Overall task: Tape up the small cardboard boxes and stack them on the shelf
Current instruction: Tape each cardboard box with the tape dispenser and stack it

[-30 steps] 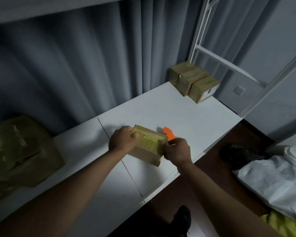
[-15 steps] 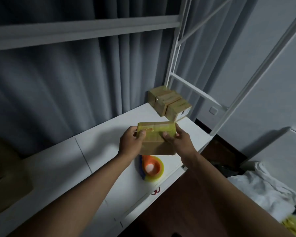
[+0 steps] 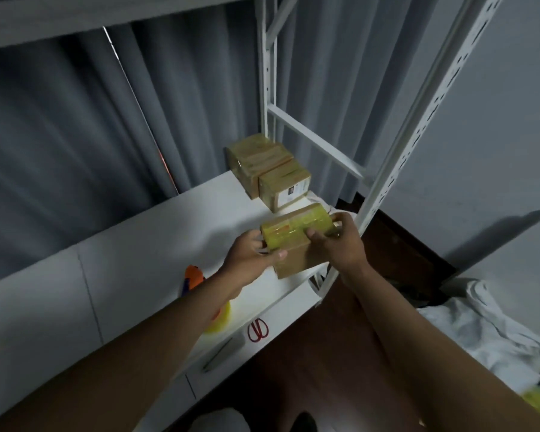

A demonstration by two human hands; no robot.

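Carried rightward, the glossy-taped cardboard box point(image 3: 296, 241) is seemingly gripped by both hands, left hand point(image 3: 250, 257), right hand point(image 3: 340, 244)

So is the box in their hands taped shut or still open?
Shut. The held box has shiny yellowish tape running across its closed top, and both the left hand and right hand grip it.

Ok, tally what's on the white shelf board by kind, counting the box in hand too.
Small brown cardboard boxes: 3, two at the back, one taped box gripped by left hand and right hand
Orange-and-yellow tape dispenser: 1
Red-handled scissors: 1
Total: 5
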